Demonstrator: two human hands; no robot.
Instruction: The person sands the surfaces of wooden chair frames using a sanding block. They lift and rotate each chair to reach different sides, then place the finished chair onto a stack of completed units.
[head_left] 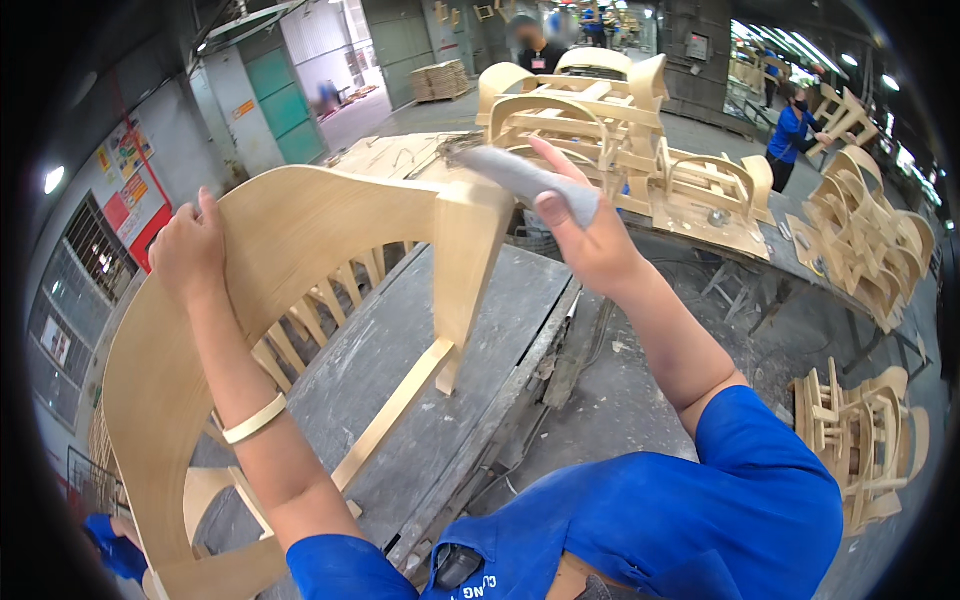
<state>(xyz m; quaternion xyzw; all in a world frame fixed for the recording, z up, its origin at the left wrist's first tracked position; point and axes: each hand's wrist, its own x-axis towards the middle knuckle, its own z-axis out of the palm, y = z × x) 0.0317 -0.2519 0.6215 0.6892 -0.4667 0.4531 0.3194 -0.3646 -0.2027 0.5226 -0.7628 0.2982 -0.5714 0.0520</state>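
The blue shirt (pixel 660 500) lies nearest the camera, across the lower centre of the frame. The hands are apart. The right hand (pixel 600 245), at upper centre, is closed around the near end of an elongated grey pad (pixel 530 182); the pad's far end extends left over the corner of the wooden chair frame (pixel 290 205), and contact there cannot be determined. The left hand (pixel 190 245), at upper left, is curled at the outer edge of the chair frame's curved rail; whether it is clamped on the rail cannot be told. A pale band (pixel 256 418) encircles the left forearm. The chair frame occupies the left half of the frame, above the grey tabletop (pixel 510 310). Further chair frames (pixel 580 110) are stacked at upper centre. At upper right, a co-worker (pixel 788 130) in blue handles another chair frame (pixel 845 112).
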